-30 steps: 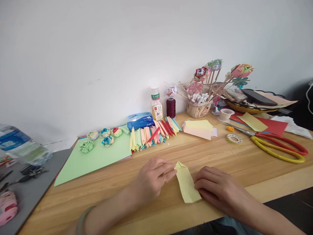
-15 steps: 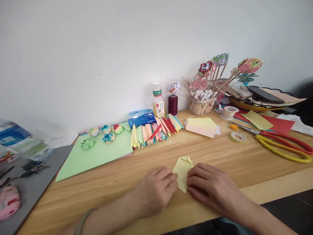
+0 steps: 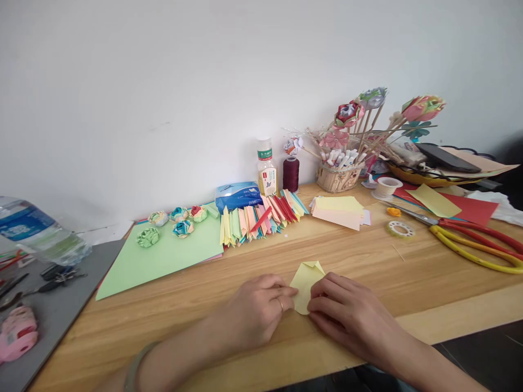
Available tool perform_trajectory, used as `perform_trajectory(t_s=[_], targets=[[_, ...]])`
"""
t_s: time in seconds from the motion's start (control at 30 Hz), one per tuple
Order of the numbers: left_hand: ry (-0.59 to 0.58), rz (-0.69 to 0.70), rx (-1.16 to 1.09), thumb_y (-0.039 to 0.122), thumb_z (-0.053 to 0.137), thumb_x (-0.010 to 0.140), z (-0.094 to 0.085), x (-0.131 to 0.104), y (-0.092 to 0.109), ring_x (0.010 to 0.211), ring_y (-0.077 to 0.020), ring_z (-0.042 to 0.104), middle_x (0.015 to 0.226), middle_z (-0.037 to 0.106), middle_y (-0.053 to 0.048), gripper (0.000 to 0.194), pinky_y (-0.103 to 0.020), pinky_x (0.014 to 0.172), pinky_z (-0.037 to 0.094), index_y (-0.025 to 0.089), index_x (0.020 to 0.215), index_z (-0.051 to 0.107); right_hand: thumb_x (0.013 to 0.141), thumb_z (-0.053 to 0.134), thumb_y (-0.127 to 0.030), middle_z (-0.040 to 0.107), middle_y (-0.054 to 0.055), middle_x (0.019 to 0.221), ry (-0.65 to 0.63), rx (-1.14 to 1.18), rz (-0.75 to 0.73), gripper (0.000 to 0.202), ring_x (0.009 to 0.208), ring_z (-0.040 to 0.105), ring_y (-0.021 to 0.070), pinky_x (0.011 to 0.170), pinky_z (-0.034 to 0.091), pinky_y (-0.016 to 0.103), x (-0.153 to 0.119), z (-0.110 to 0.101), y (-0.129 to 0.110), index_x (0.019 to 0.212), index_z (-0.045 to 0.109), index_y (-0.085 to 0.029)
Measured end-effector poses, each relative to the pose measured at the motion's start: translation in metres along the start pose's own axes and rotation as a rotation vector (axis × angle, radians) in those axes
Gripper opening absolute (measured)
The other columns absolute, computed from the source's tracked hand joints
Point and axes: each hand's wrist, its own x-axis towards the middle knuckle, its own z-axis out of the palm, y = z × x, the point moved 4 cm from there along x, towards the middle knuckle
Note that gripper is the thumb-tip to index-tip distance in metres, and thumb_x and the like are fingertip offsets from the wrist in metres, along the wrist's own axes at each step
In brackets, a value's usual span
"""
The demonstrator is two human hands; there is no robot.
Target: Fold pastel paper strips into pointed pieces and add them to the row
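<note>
A small piece of yellow paper lies on the wooden table in front of me, with a folded flap at its top right. My left hand holds its left edge against the table, fingers closed together and a ring on one of them. On the other side, my right hand has its bent fingers closed on the lower right edge. The paper's bottom looks curled up between the two hands, and my fingertips hide part of it.
Behind stand folded paper strips, a tissue pack, a bottle and a thread spool. Loose paper sheets, a tape roll and scissors are right. Paper flowers rest on green paper.
The paper's bottom corner, pointed and flat before, is now curled upward. My right hand's fingers have shifted slightly left over the paper. The whole view has moved a little.
</note>
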Motion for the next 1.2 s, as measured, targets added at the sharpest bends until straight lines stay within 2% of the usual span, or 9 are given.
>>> perform_trajectory(t_s=[0.17, 0.4, 0.57, 0.73, 0.93, 1.2], targets=[[0.020, 0.073, 0.103, 0.007, 0.041, 0.087, 0.005, -0.002, 0.003, 0.095, -0.0203, 0.055, 0.105, 0.066, -0.008, 0.023, -0.032, 0.080, 0.049, 0.013, 0.088, 0.063, 0.089, 0.044, -0.015, 0.059, 0.004, 0.075, -0.066, 0.064, 0.202, 0.021, 0.071, 0.055, 0.0164, 0.061, 0.043, 0.028, 0.000, 0.008, 0.005, 0.074, 0.059, -0.018], [-0.045, 0.124, 0.192, 0.008, 0.038, 0.089, 0.010, -0.004, 0.006, 0.077, -0.0180, 0.052, 0.078, 0.059, -0.006, 0.024, -0.030, 0.067, 0.045, 0.012, 0.082, 0.061, 0.082, 0.047, -0.012, 0.058, 0.003, 0.074, -0.099, 0.025, 0.413, 0.015, 0.065, 0.056, 0.0171, 0.056, 0.041, 0.028, 0.002, 0.019, 0.010, 0.071, 0.055, -0.019], [-0.026, 0.101, 0.140, 0.007, 0.037, 0.087, 0.006, -0.002, 0.006, 0.077, -0.0184, 0.051, 0.080, 0.059, -0.007, 0.024, -0.028, 0.065, 0.046, 0.011, 0.084, 0.060, 0.079, 0.048, -0.011, 0.058, 0.001, 0.072, -0.081, 0.032, 0.452, 0.014, 0.063, 0.056, 0.0164, 0.055, 0.039, 0.027, 0.001, 0.020, 0.011, 0.070, 0.054, -0.019], [0.010, 0.074, 0.099, 0.010, 0.039, 0.090, 0.006, -0.002, 0.007, 0.074, -0.0175, 0.051, 0.079, 0.058, -0.006, 0.021, -0.027, 0.062, 0.044, 0.011, 0.096, 0.059, 0.078, 0.050, -0.012, 0.058, 0.001, 0.072, -0.118, 0.048, 0.514, 0.013, 0.063, 0.056, 0.0157, 0.055, 0.038, 0.026, 0.002, 0.021, 0.012, 0.069, 0.054, -0.019], [0.005, -0.006, 0.099, 0.019, 0.041, 0.097, 0.011, -0.004, 0.006, 0.066, -0.0118, 0.049, 0.074, 0.053, -0.002, 0.021, -0.021, 0.055, 0.038, 0.014, 0.084, 0.057, 0.080, 0.050, -0.013, 0.058, 0.001, 0.073, -0.154, 0.036, 0.546, 0.013, 0.064, 0.055, 0.0154, 0.057, 0.037, 0.026, 0.004, 0.021, 0.011, 0.069, 0.054, -0.019], [-0.029, -0.025, 0.113, 0.021, 0.039, 0.098, 0.012, -0.001, 0.006, 0.066, -0.0113, 0.048, 0.073, 0.051, -0.001, 0.026, -0.021, 0.055, 0.036, 0.014, 0.079, 0.055, 0.082, 0.048, -0.015, 0.056, 0.002, 0.075, -0.136, 0.022, 0.518, 0.011, 0.065, 0.055, 0.0166, 0.057, 0.038, 0.027, 0.001, 0.025, 0.012, 0.073, 0.051, -0.020]])
